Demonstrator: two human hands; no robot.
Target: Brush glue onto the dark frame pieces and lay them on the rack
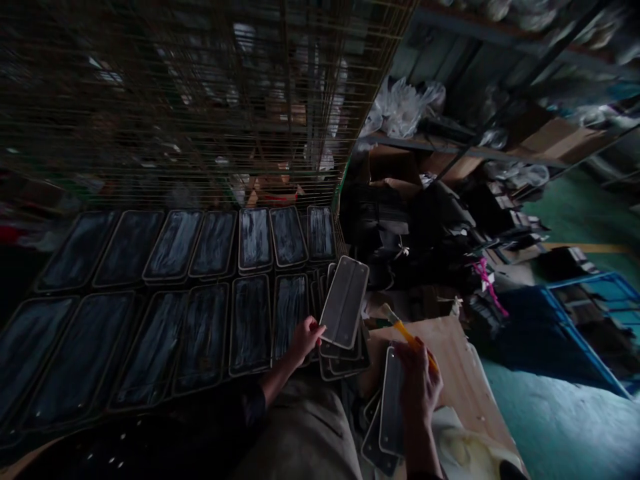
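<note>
My left hand (305,339) pinches the lower left corner of a dark rectangular panel (345,301) with a pale rim and a line down its middle. Beneath that panel, more of the same kind lie in an uneven pile (345,365). My right hand (419,383) is closed round a yellow-handled brush (400,325), its bristles pointing up and left. Another dark panel (391,407) lies beside and partly behind my right hand; whether the fingers touch it, I cannot tell. Two rows of similar panels, many with whitish streaks (255,237), spread out to the left.
A wire mesh rack (225,100) rises behind the rows. A wooden board (455,353) lies under my right side, with a pale cloth-like bundle (465,447) on it. Shelves with plastic bags (407,110), dark stacks (380,217) and a blue frame (560,333) stand at right.
</note>
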